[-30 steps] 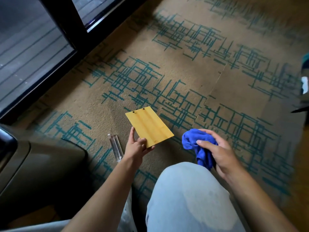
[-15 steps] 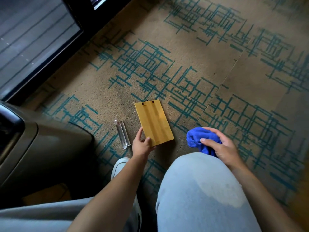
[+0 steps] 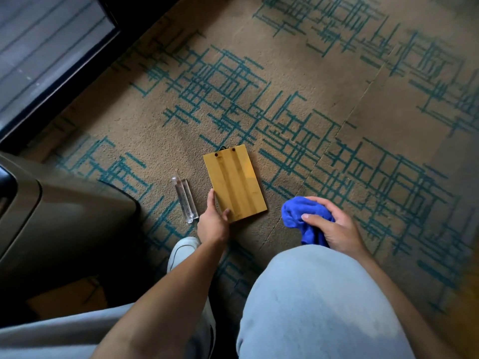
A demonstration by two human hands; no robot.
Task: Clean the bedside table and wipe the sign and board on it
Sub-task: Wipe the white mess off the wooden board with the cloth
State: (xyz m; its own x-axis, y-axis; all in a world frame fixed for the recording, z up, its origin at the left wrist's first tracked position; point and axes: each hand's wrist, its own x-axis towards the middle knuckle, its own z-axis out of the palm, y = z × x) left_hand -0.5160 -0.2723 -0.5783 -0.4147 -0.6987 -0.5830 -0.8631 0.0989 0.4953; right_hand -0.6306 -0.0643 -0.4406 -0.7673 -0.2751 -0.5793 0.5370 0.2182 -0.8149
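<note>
Person crouches over the carpet (image 3: 298, 73), tan w/ teal line pattern. Board (image 3: 234, 183), yellow bamboo, lies flat on the carpet, long axis running away from the person, two dark holes + a bit of black cord at the far end. Left hand (image 3: 213, 221) is on the board's near left corner: thumb on top of the face, fingers along the left edge, loosely closed around it, so it has hold of the board. Sign (image 3: 184, 197), a clear acrylic strip, lies on the carpet just left of the board, roughly parallel, not touching it or the hand. Right hand (image 3: 334, 225) is to the right of the board, apart from it, fingers curled around a bunched blue cloth (image 3: 302, 212); cloth sticks out past the fingers toward the board. Knee in light trousers (image 3: 318, 304) low centre, white shoe (image 3: 182, 251) under the left forearm. Brown furniture (image 3: 59, 216) at left; dark-framed window (image 3: 46, 47) top left.
</note>
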